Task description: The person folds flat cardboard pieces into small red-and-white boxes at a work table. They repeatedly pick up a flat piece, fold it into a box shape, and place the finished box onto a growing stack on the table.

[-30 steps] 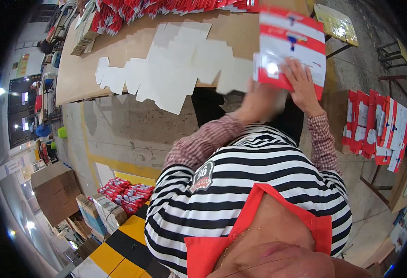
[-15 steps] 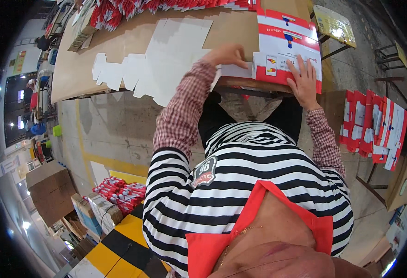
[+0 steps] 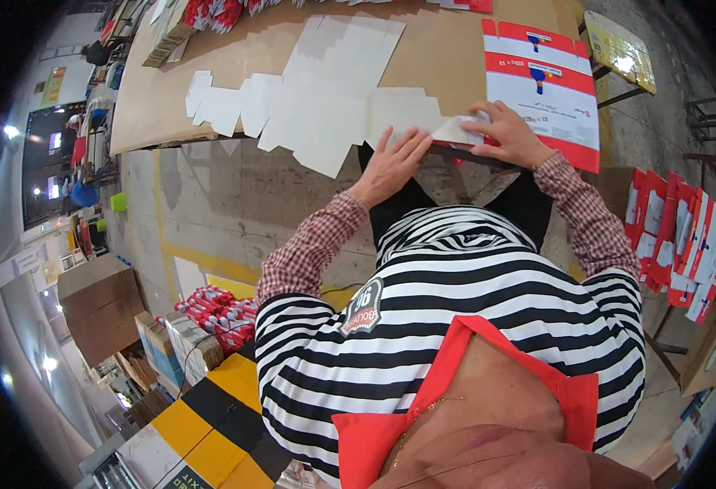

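Note:
A flat red-and-white printed carton blank point(image 3: 545, 102) lies at the right end of the table. At its left, a white flap point(image 3: 454, 132) stands slightly raised near the table's front edge. My right hand point(image 3: 511, 137) is closed around this flap, fingers on top and thumb toward the near side. My left hand point(image 3: 392, 167) rests just left of it, fingers stretched out flat, their tips on a plain white cut sheet point(image 3: 403, 112). More white blanks point(image 3: 325, 90), plain side up, spread leftward in overlapping layers.
Behind lie folded red-and-white cartons point(image 3: 211, 15) and a stack of flat pieces point(image 3: 169, 37). The brown tabletop point(image 3: 158, 110) ends close to my body. To the right are a stool point(image 3: 619, 50) and a pile of printed cartons point(image 3: 684, 244); a brown box point(image 3: 101, 306) sits lower left.
My right hand has moved left from the printed panel onto the white flap. My left hand has drawn back toward me and flattened out. The whole view has shifted slightly.

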`<state>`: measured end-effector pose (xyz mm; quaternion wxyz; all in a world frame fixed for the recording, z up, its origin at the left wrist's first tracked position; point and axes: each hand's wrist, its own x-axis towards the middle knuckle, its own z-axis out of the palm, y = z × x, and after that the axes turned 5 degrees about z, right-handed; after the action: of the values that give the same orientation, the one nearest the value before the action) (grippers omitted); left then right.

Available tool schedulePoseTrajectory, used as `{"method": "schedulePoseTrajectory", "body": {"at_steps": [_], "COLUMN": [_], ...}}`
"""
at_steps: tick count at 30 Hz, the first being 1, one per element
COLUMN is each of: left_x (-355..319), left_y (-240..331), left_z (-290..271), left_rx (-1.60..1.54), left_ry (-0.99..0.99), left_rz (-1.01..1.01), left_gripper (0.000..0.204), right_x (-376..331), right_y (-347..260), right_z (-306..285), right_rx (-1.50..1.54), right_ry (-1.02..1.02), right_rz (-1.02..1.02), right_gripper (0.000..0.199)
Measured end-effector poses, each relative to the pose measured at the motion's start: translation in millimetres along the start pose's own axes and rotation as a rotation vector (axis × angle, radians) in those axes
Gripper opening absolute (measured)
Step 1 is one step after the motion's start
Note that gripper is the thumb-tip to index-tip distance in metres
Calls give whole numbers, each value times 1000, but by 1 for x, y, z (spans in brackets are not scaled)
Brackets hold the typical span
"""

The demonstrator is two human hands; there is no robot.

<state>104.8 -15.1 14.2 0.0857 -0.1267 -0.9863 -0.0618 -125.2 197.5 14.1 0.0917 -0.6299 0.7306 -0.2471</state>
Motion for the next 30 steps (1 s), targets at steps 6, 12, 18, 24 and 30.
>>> {"method": "schedulePoseTrajectory", "body": {"at_steps": [6,12,18,24,30], "left_x": [-4,39,54,106,117], "left_y": [31,41,38,13,6], "left_z": [12,19,26,24,36], "left_rx": [-457,-1499,-617,-279,-301], "left_ry": [712,1124,704,118,139], "left_rz": [-789,-1356,-489,84,33], "left_gripper": [76,57,33,105,113], "right_x": [-28,-25,-22,-49,-60], "right_y": [-9,-9,-16,-15,-9], "right_z": [-1,2,-1,-19,-25], "right_rx": [46,73,93,-155,-144], "right_ry": [-27,-38,7,43,201], "right_rz": [31,68,43,156,325], "right_gripper": [55,53,54,81,91]}}
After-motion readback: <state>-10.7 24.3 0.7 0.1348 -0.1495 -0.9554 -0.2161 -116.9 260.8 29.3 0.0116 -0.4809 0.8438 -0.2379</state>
